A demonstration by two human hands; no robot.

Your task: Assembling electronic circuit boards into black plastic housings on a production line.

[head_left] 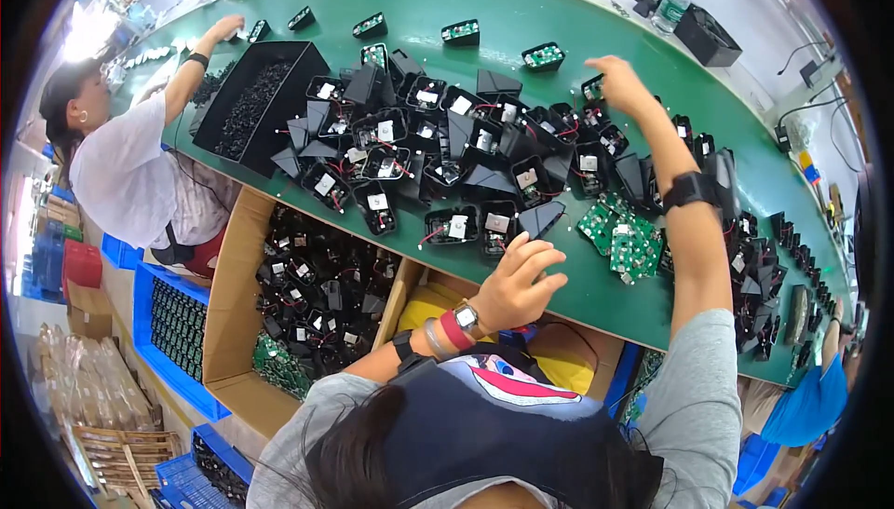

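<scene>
My right hand (622,87) reaches over the far part of the green table. Its index finger stretches out to the left, just above a small black housing with a green circuit board (592,89); the other fingers are partly hidden, and no grip shows. My left hand (521,278) hovers at the table's near edge, fingers loosely bent and apart, with nothing visible in it. Just beyond its fingertips lies an angled black housing piece (542,218), beside an open black housing with a white square part (497,224). Loose green circuit boards (626,241) are piled between my hands.
Many open black housings (382,127) cover the table (419,1). A black bin of small dark parts (244,104) stands left, near a co-worker's hand (227,27). A cardboard box (233,323) of housings sits below the edge. A bottle (674,1) stands at the back.
</scene>
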